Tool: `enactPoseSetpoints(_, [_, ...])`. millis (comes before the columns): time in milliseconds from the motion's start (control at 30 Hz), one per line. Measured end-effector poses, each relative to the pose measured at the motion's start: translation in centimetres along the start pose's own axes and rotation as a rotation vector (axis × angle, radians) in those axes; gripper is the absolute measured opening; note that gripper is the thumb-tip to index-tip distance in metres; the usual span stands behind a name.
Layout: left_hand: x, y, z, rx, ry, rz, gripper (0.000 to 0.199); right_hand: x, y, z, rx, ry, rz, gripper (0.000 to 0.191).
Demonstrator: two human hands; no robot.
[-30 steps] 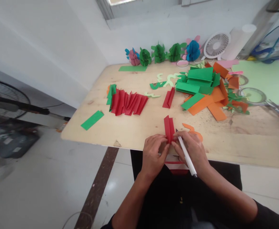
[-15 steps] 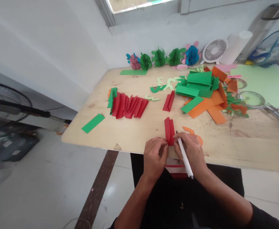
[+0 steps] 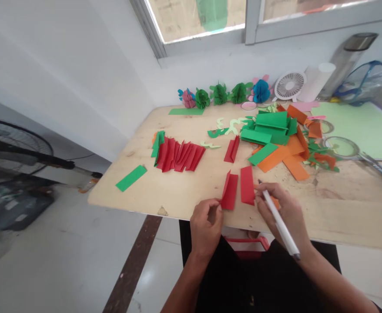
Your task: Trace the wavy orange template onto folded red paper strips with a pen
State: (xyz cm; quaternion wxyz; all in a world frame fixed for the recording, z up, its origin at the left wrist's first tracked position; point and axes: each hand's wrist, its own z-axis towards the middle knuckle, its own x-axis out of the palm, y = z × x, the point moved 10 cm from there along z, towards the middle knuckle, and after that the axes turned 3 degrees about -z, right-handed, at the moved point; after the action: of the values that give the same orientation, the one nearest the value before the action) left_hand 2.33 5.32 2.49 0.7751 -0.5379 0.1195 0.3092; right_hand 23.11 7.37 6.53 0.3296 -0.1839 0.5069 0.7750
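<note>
My left hand (image 3: 206, 226) pinches the lower left corner of a folded red paper piece (image 3: 229, 191), which stands partly open at its crease. A white pen (image 3: 281, 226) lies across my closed right hand (image 3: 284, 211), its dark tip pointing up and away from me. The fingertips of that hand are at the right edge of a second red paper piece (image 3: 247, 186), apart from the first. Farther off lies another folded red piece (image 3: 232, 150). To the left, several folded red papers (image 3: 181, 155) stand in a row beside green folded ones (image 3: 158, 145).
Green folded papers (image 3: 271, 121) and orange strips (image 3: 295, 167) are heaped right of centre. One green strip (image 3: 131, 178) lies near the left edge. Honeycomb paper figures (image 3: 219, 93), a small white fan (image 3: 289, 86) and a bottle (image 3: 350, 61) line the wall. Tape rings (image 3: 343, 147) lie at right.
The red papers that were side by side between my hands are now apart. My right hand has moved right with the pen and one red piece. The camera view has tilted up.
</note>
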Motion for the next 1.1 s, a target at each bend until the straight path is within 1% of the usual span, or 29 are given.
enactPoseSetpoints(67, [-0.3, 0.3, -0.1, -0.021, -0.004, -0.003, 0.009, -1.5, -0.3, 1.1, 0.028, -0.035, -0.006, 0.011])
enactPoseSetpoints(133, [-0.5, 0.4, -0.3, -0.028, 0.0, -0.004, 0.009, -3.0, -0.2, 2.3, 0.021, -0.105, -0.034, 0.012])
enactPoseSetpoints(200, [-0.5, 0.2, -0.5, -0.026, 0.009, -0.006, 0.009, -3.6, 0.1, 3.7, -0.014, -0.145, -0.054, 0.012])
enactPoseSetpoints(233, [-0.5, 0.0, -0.7, -0.022, 0.015, -0.009, 0.009, -3.6, 0.2, 4.4, -0.031, -0.147, -0.064, 0.012])
enactPoseSetpoints(300, [-0.4, -0.3, -0.9, -0.012, 0.023, -0.022, 0.009, -3.3, 0.2, 5.9, -0.054, -0.167, -0.062, 0.012])
enactPoseSetpoints(400, [-0.2, -0.8, -1.2, 0.009, 0.034, -0.044, 0.009, -2.1, -0.1, 8.0, -0.105, -0.181, -0.058, 0.011])
enactPoseSetpoints(467, [-0.1, -1.1, -1.4, 0.023, 0.042, -0.058, 0.01, -0.6, -0.5, 9.1, -0.133, -0.118, -0.114, 0.012])
enactPoseSetpoints(500, [0.0, -1.2, -1.5, 0.031, 0.045, -0.064, 0.01, 0.3, -0.8, 9.5, -0.139, -0.063, -0.137, 0.013])
enactPoseSetpoints(533, [0.1, -1.3, -1.6, 0.039, 0.047, -0.069, 0.011, 0.8, -1.0, 9.6, -0.144, -0.033, -0.145, 0.014])
enactPoseSetpoints(600, [0.4, -1.7, -1.7, 0.06, 0.053, -0.071, 0.011, 0.9, -1.4, 9.3, -0.149, -0.019, -0.159, 0.014])
enactPoseSetpoints(700, [1.0, -2.9, -1.8, 0.123, 0.083, -0.054, 0.011, -0.1, -1.5, 7.5, -0.171, -0.017, -0.211, 0.017])
enactPoseSetpoints(767, [1.5, -3.9, -1.8, 0.18, 0.134, -0.048, 0.011, -0.7, -1.7, 5.9, -0.176, 0.036, -0.235, 0.016])
enactPoseSetpoints(833, [1.8, -4.6, -1.5, 0.23, 0.184, -0.057, 0.008, -1.2, -2.5, 4.3, -0.152, 0.096, -0.238, 0.017])
enactPoseSetpoints(900, [1.7, -4.8, -0.9, 0.261, 0.196, -0.053, 0.01, -1.7, -3.3, 2.9, -0.141, 0.132, -0.245, 0.017])
enactPoseSetpoints(1000, [1.9, -4.4, 0.5, 0.299, 0.195, 0.027, 0.02, -1.9, -4.3, 1.2, -0.145, 0.183, -0.245, 0.014])
enactPoseSetpoints(1033, [2.2, -4.2, 1.0, 0.314, 0.208, 0.06, 0.022, -1.9, -4.5, 0.8, -0.156, 0.195, -0.241, 0.014])
enactPoseSetpoints(1100, [3.5, -4.0, 1.4, 0.354, 0.284, 0.112, 0.025, -1.8, -4.6, 0.0, -0.193, 0.212, -0.239, 0.014])
